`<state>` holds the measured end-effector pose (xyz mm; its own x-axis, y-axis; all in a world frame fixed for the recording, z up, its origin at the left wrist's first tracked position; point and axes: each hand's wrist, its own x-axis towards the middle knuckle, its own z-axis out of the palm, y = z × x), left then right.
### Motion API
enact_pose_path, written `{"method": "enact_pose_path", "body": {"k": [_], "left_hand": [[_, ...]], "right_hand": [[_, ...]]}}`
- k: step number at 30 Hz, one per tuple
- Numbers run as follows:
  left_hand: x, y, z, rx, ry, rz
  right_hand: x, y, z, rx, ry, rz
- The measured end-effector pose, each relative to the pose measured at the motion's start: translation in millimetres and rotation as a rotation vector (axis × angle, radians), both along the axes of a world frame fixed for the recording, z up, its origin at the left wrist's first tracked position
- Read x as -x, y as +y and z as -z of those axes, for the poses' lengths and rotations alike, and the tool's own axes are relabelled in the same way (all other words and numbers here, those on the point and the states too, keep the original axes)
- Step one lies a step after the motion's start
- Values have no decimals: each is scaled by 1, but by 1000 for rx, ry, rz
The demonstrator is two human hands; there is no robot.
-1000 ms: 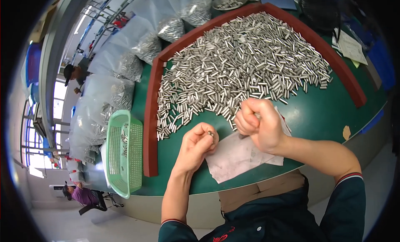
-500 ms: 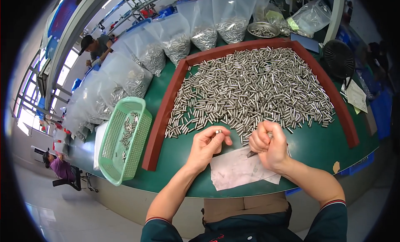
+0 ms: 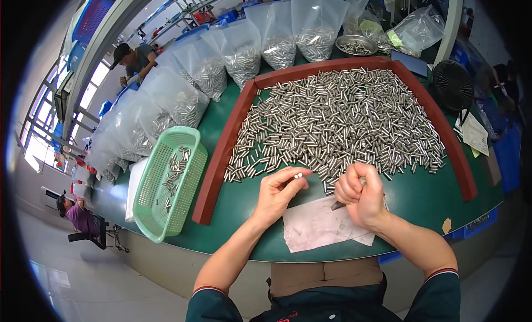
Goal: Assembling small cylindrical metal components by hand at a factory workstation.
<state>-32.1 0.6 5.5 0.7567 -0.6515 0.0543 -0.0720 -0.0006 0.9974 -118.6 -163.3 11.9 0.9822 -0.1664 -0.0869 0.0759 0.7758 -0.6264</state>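
My left hand point(image 3: 275, 195) pinches a couple of small metal pins point(image 3: 298, 175) between thumb and fingers, their round bright ends showing. To its right, my right hand point(image 3: 363, 199) is closed in a fist round a tool. Only the tool's dark, flat tip point(image 3: 336, 205) sticks out below the fingers, so its kind is hidden. Under the fist lies a stained pale pink cloth point(image 3: 310, 228). Just beyond both hands spreads a broad heap of shiny metal pins point(image 3: 338, 117), and its near edge comes close to the fingers.
A dark red frame point(image 3: 213, 183) borders the heap on three sides. A green basket point(image 3: 143, 211) with some pins stands left. Clear bags point(image 3: 277, 50) of pins line the back and left, with a metal bowl point(image 3: 356, 45). A black fan point(image 3: 453, 85) stands right. Two people sit farther off.
The pins in my left hand now show their round ends side by side, and that hand's fingers have shifted slightly. My right fist keeps its grip. The whole view has moved a little.
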Motion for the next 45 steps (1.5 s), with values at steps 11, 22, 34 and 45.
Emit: {"method": "enact_pose_path", "body": {"k": [11,22,34,45], "left_hand": [[-9,5,-4,246,891,335],[-13,9,1,374,1200,246],[2,4,-7,-179,357,287],[24,-9,-2,-519,-908,282]], "right_hand": [[-4,-4,2,19,-29,-17],[-3,-5,3,14,-30,-27],[-3,-5,5,29,-38,-16],[-4,-6,4,21,-20,-13]]}}
